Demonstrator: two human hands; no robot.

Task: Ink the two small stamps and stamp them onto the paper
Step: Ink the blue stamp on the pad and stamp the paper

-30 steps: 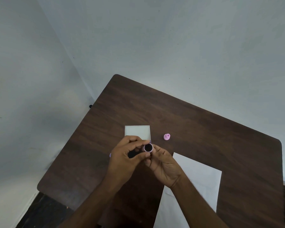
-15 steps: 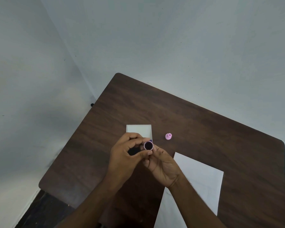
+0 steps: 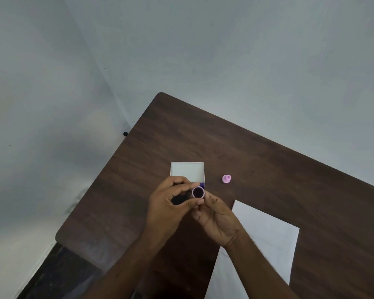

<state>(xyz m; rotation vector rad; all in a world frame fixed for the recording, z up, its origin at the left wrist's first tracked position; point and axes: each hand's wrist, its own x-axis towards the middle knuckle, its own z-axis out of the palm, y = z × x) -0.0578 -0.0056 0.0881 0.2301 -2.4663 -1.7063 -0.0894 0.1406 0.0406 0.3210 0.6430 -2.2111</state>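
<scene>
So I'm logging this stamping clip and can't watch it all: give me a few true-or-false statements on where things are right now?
1. The pink stamp stands alone on the table. True.
2. The paper already shows stamped marks. False: it looks blank.
3. Both hands meet at a round purple-rimmed piece. True.
4. The white box lies on the paper. False: it sits on bare table, apart from the paper.

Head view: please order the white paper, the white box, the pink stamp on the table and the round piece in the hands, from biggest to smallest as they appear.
1. white paper
2. white box
3. round piece and pink stamp: alike; the piece is held nearer the camera.
</scene>
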